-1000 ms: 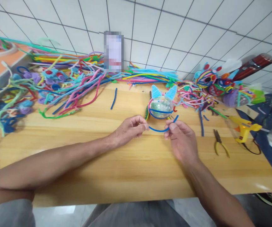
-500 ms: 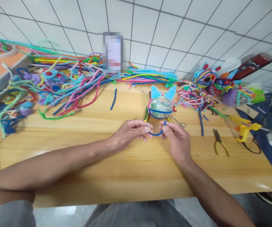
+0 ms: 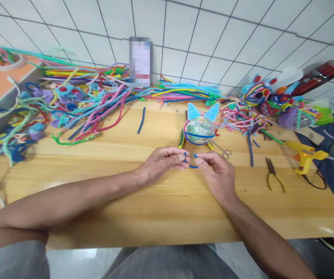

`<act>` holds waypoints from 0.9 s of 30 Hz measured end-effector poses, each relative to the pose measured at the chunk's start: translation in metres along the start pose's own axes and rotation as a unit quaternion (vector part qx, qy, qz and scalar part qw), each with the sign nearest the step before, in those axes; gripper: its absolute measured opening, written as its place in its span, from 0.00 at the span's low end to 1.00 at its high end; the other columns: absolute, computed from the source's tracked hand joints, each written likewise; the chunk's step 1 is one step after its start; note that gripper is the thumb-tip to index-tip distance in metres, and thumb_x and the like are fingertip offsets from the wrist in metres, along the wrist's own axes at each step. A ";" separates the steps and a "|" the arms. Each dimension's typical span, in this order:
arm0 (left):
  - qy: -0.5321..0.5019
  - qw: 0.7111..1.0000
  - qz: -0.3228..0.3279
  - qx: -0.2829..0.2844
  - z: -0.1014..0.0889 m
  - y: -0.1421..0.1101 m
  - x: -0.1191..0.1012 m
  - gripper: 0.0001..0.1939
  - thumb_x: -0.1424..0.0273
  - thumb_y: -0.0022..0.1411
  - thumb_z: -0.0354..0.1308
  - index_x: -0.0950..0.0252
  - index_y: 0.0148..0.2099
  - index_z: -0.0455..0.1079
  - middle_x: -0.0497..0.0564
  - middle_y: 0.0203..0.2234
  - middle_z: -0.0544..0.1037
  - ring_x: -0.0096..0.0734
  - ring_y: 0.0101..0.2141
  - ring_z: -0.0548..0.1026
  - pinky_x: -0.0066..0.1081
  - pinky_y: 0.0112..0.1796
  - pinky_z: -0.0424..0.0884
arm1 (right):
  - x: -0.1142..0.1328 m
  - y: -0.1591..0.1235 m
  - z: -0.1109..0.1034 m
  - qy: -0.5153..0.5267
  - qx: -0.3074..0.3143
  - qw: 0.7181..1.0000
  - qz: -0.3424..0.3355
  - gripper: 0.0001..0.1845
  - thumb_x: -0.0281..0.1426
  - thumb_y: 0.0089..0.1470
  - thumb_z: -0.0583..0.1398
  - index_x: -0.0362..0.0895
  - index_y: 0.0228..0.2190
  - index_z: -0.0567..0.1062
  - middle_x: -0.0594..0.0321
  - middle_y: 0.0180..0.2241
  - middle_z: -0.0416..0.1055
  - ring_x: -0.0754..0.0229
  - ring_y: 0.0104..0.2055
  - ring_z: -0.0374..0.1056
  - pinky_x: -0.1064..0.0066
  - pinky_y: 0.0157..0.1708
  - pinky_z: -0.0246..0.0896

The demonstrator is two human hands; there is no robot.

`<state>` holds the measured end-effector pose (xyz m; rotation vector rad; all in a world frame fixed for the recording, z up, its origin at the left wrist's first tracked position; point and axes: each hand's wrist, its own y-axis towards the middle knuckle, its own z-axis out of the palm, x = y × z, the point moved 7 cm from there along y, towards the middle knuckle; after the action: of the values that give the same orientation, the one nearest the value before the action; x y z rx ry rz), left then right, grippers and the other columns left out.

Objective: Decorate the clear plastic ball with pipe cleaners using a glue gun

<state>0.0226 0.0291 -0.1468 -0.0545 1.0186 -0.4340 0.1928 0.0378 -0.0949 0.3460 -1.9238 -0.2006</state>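
A short blue pipe cleaner (image 3: 193, 166) is bent into a small curve between my two hands, its tips close together. My left hand (image 3: 171, 158) pinches one end and my right hand (image 3: 215, 166) pinches the other. Just beyond them stands a clear round ball (image 3: 199, 131) with two light-blue pipe-cleaner ears and blue and pink bands around it. Partly hidden behind the ball is a tool with green-and-yellow handles (image 3: 181, 138). Small scissors (image 3: 226, 153) lie beside my right hand's fingers.
Pliers (image 3: 274, 176) and a yellow glue gun (image 3: 305, 157) lie to the right. Heaps of coloured pipe cleaners (image 3: 97, 104) cover the back left. Finished-looking decorated balls (image 3: 257, 93) sit at the back right. A phone (image 3: 140, 62) leans against the tiled wall.
My right hand has moved left toward my left hand, bending the blue pipe cleaner from a wide arc into a tight curve. The scissors have come into sight beside the right hand.
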 end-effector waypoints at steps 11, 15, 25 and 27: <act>0.090 0.994 0.032 0.052 0.007 -0.005 -0.008 0.22 0.55 0.58 0.74 0.68 0.41 0.75 0.51 0.31 0.84 0.28 0.30 0.81 0.28 0.36 0.78 | 0.008 0.001 0.009 -0.021 0.082 0.996 0.036 0.09 0.33 0.59 0.64 0.46 0.28 0.81 0.64 0.26 0.79 0.62 0.27 0.68 0.70 0.27 0.61; 0.106 0.992 0.029 0.054 0.009 -0.006 -0.008 0.20 0.57 0.59 0.74 0.68 0.42 0.76 0.51 0.31 0.83 0.27 0.30 0.80 0.27 0.36 0.77 | 0.007 0.000 0.011 -0.028 0.085 0.995 0.042 0.08 0.31 0.57 0.63 0.46 0.27 0.80 0.66 0.23 0.77 0.65 0.23 0.63 0.71 0.24 0.57; 0.141 0.988 0.028 0.049 0.008 -0.005 -0.006 0.19 0.57 0.60 0.72 0.68 0.41 0.76 0.50 0.29 0.83 0.27 0.29 0.80 0.28 0.35 0.77 | 0.002 0.001 0.015 -0.029 0.089 0.994 0.047 0.08 0.31 0.55 0.63 0.46 0.25 0.78 0.67 0.22 0.74 0.65 0.23 0.63 0.72 0.24 0.57; 0.154 0.987 0.026 0.045 0.007 -0.007 -0.007 0.19 0.56 0.59 0.72 0.67 0.40 0.77 0.50 0.29 0.82 0.28 0.29 0.80 0.28 0.35 0.77 | 0.000 -0.001 0.019 -0.018 0.094 0.994 0.044 0.07 0.30 0.55 0.62 0.46 0.25 0.78 0.67 0.23 0.75 0.65 0.24 0.64 0.72 0.25 0.57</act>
<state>0.0231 0.0247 -0.1352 0.1244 1.2989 -0.4484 0.1757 0.0361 -0.1019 0.3833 -1.9952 0.0338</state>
